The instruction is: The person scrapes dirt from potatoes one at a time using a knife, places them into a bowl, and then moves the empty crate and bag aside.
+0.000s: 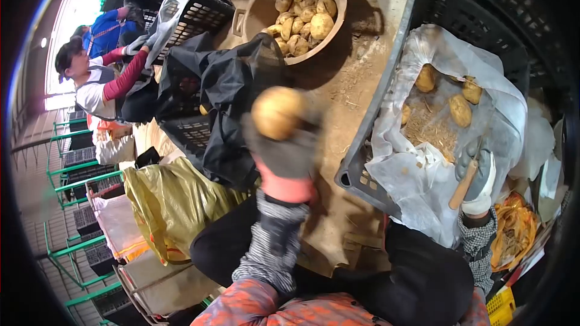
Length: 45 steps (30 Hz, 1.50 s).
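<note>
My left hand [284, 151], in a dark glove with a red cuff, is blurred by motion and holds a round, yellowish potato [279, 112] in front of me. Grey and white covers my right hand's [482, 175] glove; its fingers are closed around the wooden handle [463, 187] of a small tool whose other end I cannot make out clearly. That hand rests over a black crate [379, 93] lined with white fabric [510, 105], where several potatoes [460, 111] lie among dry debris. Ahead of me, a brown basin [258, 12] holds several more potatoes [305, 15].
Black cloth [226, 84] drapes over another crate to the left, beside a yellow-green sack [181, 196]. A co-worker [109, 84] handles a lined crate [202, 9], with another person [106, 31] beyond. An orange mesh bag [515, 229] lies at right.
</note>
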### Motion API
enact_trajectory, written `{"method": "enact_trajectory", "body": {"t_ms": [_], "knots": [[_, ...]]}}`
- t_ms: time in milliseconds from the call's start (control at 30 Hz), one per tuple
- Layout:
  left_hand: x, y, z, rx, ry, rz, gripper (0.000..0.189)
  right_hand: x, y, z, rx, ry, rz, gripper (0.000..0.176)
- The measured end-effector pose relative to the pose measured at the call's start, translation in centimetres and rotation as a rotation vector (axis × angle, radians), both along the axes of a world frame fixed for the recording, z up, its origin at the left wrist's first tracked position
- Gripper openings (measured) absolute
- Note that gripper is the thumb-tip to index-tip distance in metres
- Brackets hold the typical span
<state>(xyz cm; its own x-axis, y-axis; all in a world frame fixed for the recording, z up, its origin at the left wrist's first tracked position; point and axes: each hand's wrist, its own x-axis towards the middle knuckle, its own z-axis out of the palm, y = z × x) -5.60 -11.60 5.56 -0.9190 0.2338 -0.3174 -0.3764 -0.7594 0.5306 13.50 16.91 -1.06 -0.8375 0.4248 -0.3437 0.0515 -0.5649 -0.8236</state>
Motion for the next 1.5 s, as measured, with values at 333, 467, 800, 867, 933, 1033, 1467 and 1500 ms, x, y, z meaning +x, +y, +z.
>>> {"method": "enact_trajectory", "body": {"t_ms": [333,467,800,867,933,1033,1467,1500], "knots": [[-2.8,2.1,-1.9,-0.111,0.217,-0.267,0.052,-0.4,1.0,0.9,-0.065,0.12,-0.319,0.034],[1.2,16.5,-2.7,-0.739,0.628,-1.035,0.036,0.0,2.2,0.4,-0.18,0.213,-0.448,0.033],[5.9,30.9,-23.0,-1.653,1.979,-1.146,0.061,-0.6,2.4,1.0,-0.454,0.135,-0.507,0.03],[5.5,31.5,-23.5,-1.637,1.872,-1.11,0.059,-0.4,2.5,0.9,-0.41,0.13,-0.494,0.03],[4.7,30.8,-22.3,-1.597,1.874,-1.156,0.057,-0.3,2.5,0.8,-0.359,0.161,-0.457,0.03],[2.4,28.7,-19.4,-0.973,0.835,-1.189,0.048,-0.3,2.5,1.1,-0.369,0.126,-0.466,0.029],[4.6,15.4,-4.5,-0.196,0.103,-0.889,0.069,-0.3,0.4,1.6,-0.15,-0.133,-0.088,0.028],[5.0,15.4,-4.0,-0.218,0.084,-0.885,0.072,0.0,0.2,1.0,-0.137,-0.118,-0.075,0.039]]}}
